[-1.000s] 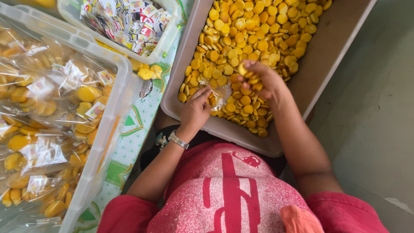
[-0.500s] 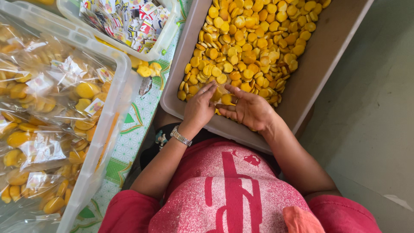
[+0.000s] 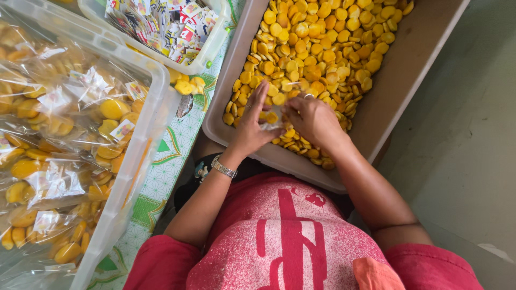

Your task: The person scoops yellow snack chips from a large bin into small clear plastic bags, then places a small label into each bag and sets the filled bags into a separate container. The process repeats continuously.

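A grey tray (image 3: 400,80) holds a heap of round yellow and orange biscuits (image 3: 317,48). Over its near edge, my left hand (image 3: 251,124) and my right hand (image 3: 312,121) meet around a small clear plastic bag (image 3: 274,110) with a few biscuits in it. The left hand holds one side of the bag, fingers pointing up. The right hand pinches the other side. A metal watch (image 3: 223,167) sits on my left wrist. My red patterned shirt (image 3: 285,241) fills the bottom of the view.
A clear plastic bin (image 3: 137,156) at left is packed with sealed bags of yellow biscuits (image 3: 59,134). A second clear tub (image 3: 212,45) at the top holds small printed paper labels (image 3: 161,21). A few loose biscuits (image 3: 185,86) lie on a green-patterned cloth (image 3: 161,177). Grey floor (image 3: 467,139) lies at right.
My right hand drew back from the biscuit heap to the tray's near edge and joined the left hand at the small bag. The left hand shifted slightly up.
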